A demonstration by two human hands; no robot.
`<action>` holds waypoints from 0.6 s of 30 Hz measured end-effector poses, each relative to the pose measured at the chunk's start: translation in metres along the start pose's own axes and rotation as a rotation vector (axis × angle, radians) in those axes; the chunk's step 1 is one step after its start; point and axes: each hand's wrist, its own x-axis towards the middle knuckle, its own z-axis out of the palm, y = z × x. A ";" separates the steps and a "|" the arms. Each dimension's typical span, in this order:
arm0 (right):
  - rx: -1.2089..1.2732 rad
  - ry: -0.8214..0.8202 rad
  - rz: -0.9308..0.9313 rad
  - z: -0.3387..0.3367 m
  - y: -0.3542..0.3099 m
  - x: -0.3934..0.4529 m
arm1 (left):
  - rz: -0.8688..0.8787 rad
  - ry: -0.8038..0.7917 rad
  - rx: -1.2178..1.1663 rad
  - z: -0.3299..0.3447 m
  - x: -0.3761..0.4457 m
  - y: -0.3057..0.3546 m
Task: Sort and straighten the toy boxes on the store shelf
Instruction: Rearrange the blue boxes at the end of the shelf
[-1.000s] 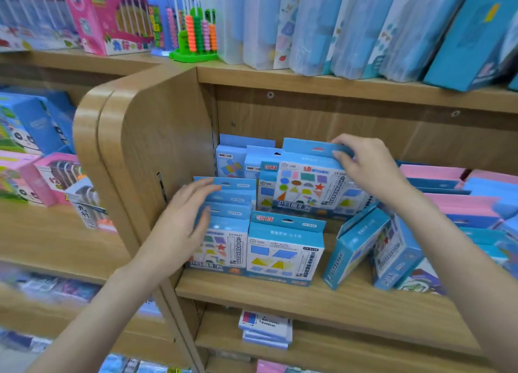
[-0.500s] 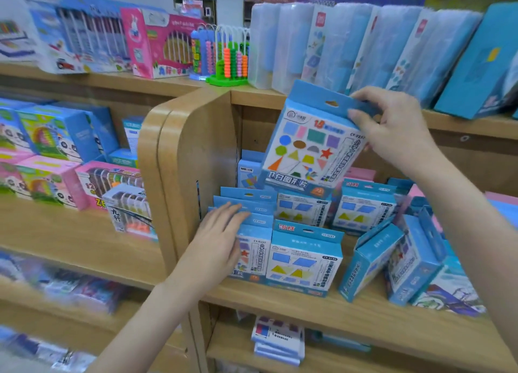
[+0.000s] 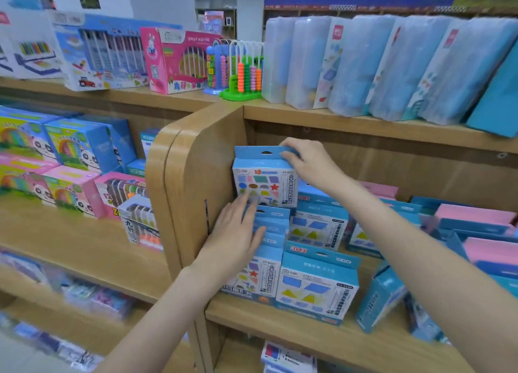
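My right hand (image 3: 311,162) grips the blue hang tab of a shapes toy box (image 3: 265,186) and holds it upright at the back left of the middle shelf, against the wooden side panel (image 3: 196,193). My left hand (image 3: 235,232) lies flat with straight fingers on the front stack of blue boxes (image 3: 269,260), its fingertips touching the held box's lower edge. A triangle-print blue box (image 3: 316,285) stands upright beside that stack. More blue boxes (image 3: 319,224) stand behind it.
Toppled blue boxes (image 3: 378,297) lean at the right of the shelf board (image 3: 308,336), with pink and blue boxes (image 3: 482,232) piled behind. The top shelf carries clear cases (image 3: 364,64) and an abacus (image 3: 244,72). Panda boxes (image 3: 70,159) fill the left unit.
My right hand has brought the shapes box down from in front of the top shelf into the back left corner. My left hand slid up the front stack to meet it.
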 end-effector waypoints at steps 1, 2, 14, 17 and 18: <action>-0.023 -0.019 0.005 0.000 -0.001 0.005 | -0.014 -0.023 0.000 0.003 -0.001 -0.001; -0.029 -0.029 0.020 -0.002 -0.001 0.009 | -0.021 -0.049 0.011 0.004 -0.002 -0.003; 0.109 -0.273 0.098 0.034 0.033 -0.015 | -0.038 -0.141 0.114 0.003 -0.007 -0.006; -0.042 -0.410 0.081 0.049 0.041 -0.025 | -0.029 -0.106 0.079 0.004 -0.007 -0.006; -0.008 -0.424 0.106 0.048 0.042 -0.028 | -0.034 -0.095 0.071 0.004 -0.007 -0.006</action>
